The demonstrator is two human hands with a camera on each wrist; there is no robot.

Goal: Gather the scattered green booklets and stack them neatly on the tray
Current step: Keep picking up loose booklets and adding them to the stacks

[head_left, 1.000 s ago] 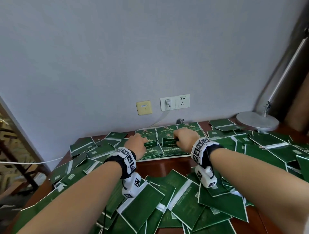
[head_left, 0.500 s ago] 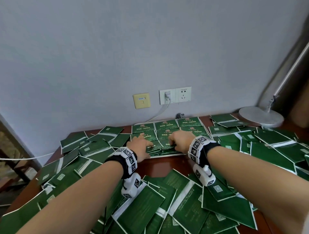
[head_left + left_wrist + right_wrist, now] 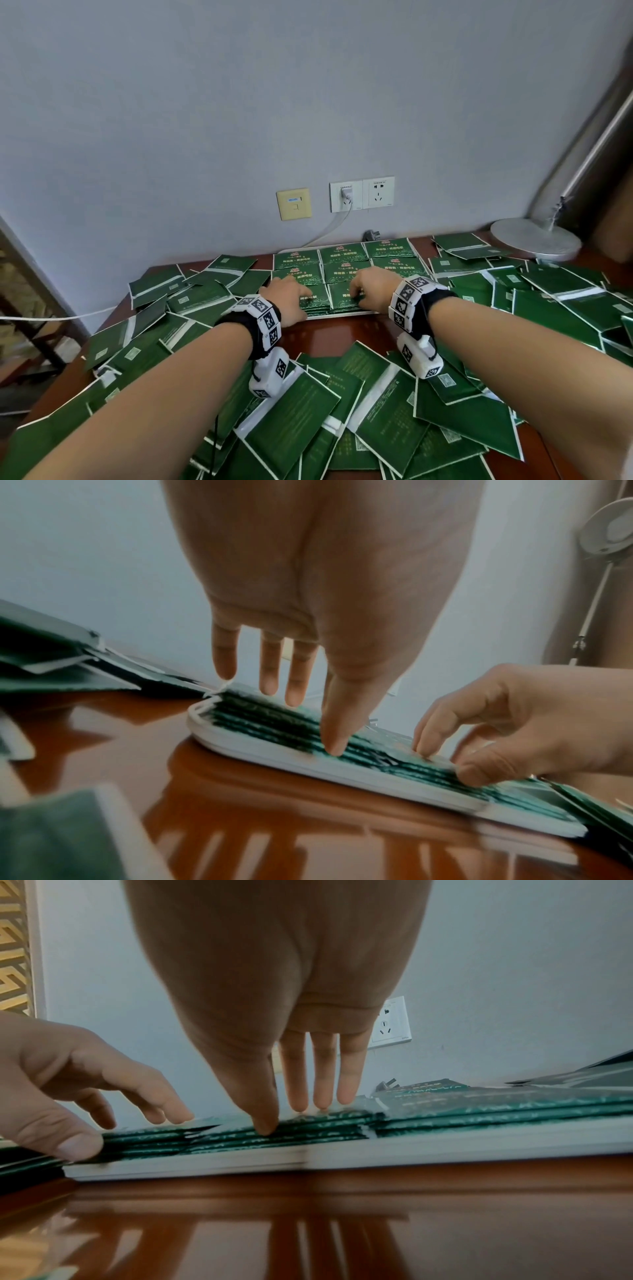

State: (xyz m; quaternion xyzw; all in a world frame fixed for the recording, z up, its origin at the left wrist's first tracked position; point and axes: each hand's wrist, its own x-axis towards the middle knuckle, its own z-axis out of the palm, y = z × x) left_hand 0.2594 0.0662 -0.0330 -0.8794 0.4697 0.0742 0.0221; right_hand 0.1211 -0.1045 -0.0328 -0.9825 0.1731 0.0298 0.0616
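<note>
Dark green booklets [image 3: 346, 298] on a white tray [image 3: 274, 750], glossy red-brown table [image 3: 342, 330].

Covers dark green with pale green scrollwork, light lettering and a small red-and-gold emblem at the top; scattered booklets [image 3: 387, 411] green with white edge bands and small pale square codes. Wall [image 3: 274, 102] pale grey-blue. Left wall plate [image 3: 294, 204] cream-yellow, sockets [image 3: 361, 194] white. Wristbands [image 3: 263, 317] black with white blocks of black-and-white square markers. Lamp base [image 3: 536, 238] silver-white.

Glossy brown wooden table [image 3: 356, 330] — scattered green booklets [image 3: 387, 407] near and both sides, white tray [image 3: 342, 771] far centre, lamp base [image 3: 536, 238] far right.
</note>
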